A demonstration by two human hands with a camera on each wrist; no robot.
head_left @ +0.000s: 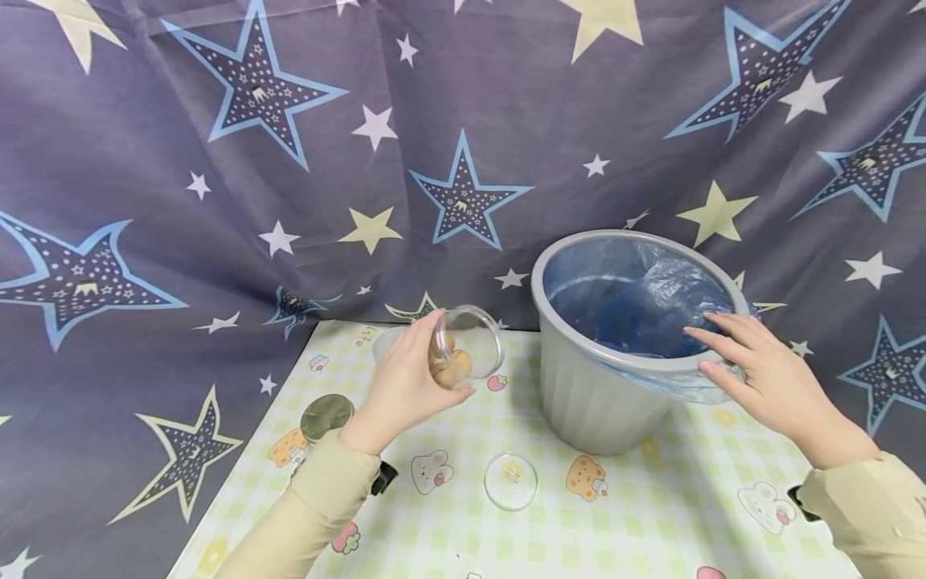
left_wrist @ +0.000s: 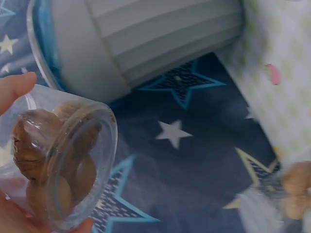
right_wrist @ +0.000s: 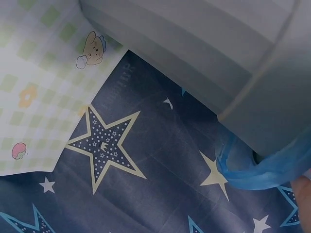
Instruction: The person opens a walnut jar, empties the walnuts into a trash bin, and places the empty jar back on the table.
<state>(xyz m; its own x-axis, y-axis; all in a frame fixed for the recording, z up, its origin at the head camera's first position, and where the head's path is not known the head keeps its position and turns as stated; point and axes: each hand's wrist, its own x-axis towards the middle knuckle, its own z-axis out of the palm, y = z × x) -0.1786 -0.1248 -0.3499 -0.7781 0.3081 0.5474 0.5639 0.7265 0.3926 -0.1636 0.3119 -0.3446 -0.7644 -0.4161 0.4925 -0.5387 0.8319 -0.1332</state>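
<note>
My left hand (head_left: pixel 412 378) grips a clear plastic jar (head_left: pixel 473 342), tilted with its round end toward the bin. Several round, brown, nut-like pieces (left_wrist: pixel 39 145) lie inside the jar, pressed together in the left wrist view. To the right, a grey ribbed trash bin (head_left: pixel 593 402) stands upright, lined with a blue plastic bag (head_left: pixel 651 314) folded over its rim. My right hand (head_left: pixel 767 370) reaches over the bin's near right rim, its fingers extended at the bag's edge. The right wrist view catches only a sliver of that hand beside the bag.
A clear round lid (head_left: pixel 510 481) lies on the checked tablecloth (head_left: pixel 448 531) in front of the bin. Near my left forearm is a dark round disc (head_left: pixel 327 416). Another clear container (head_left: pixel 387 342) shows partly behind my left hand. A starry curtain (head_left: pixel 463 96) hangs close behind.
</note>
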